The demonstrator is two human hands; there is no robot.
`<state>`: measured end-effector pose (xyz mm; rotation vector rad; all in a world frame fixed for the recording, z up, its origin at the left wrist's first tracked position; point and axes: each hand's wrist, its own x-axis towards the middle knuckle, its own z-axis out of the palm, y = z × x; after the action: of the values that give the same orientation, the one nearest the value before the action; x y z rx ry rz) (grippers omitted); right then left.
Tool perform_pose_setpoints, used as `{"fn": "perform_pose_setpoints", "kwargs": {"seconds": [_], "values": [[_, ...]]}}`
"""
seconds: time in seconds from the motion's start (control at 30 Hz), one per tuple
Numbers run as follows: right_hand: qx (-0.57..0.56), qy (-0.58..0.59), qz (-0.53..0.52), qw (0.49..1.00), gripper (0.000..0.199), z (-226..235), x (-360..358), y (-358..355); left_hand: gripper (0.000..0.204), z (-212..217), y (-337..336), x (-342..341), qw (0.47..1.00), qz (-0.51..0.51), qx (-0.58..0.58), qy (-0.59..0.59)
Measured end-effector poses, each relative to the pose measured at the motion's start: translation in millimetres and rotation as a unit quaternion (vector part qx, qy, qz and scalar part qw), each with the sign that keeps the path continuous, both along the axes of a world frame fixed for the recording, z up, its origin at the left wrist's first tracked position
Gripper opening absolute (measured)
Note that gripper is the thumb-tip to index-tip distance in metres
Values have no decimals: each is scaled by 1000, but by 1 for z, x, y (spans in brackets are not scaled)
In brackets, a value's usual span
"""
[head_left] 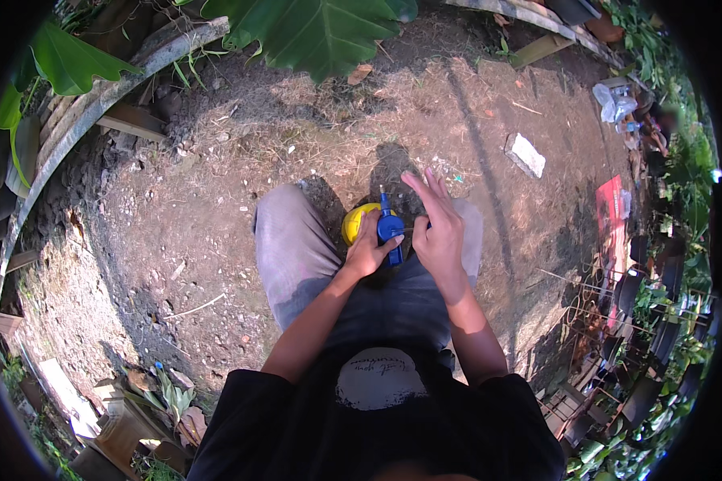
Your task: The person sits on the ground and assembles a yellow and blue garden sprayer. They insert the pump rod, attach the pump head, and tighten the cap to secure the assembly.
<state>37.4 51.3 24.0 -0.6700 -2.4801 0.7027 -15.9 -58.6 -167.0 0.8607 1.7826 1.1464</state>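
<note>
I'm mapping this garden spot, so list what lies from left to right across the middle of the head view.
Curved grey edging → bare dirt ground → left hand on the blue tool → right hand → white flat stone → red sheet → dark plant pots.

Both bare forearms enter from the lower edge and converge toward the middle of the view, elbows bent and spread at about five and seven o'clock, wrists nearly meeting at the centre. The left hand [367,250] is curled closed, knuckles up, fingers wrapped tight in a grip, thumb tucked on the inner side. The right hand [439,232] sits just beside it at three o'clock, its index and middle fingers stretched straight toward eleven o'clock; the thumb and remaining fingers seem pinched together, though shadow hides them. Both knees are bent forward beneath the hands.
</note>
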Motion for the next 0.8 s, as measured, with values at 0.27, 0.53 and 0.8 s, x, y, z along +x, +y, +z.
{"fn": "perform_pose_setpoints", "kwargs": {"seconds": [0.27,0.53,0.8], "values": [[-73,-55,44,995,50,-90,14,-12,70,1,-1,6,999,-9,47,20],[5,-87,-34,996,51,-97,18,-18,78,-11,-3,8,997,-42,32,62],[-69,-54,40,995,39,-113,12,-11,99,-23,-4,2,994,-82,63,28]]}}
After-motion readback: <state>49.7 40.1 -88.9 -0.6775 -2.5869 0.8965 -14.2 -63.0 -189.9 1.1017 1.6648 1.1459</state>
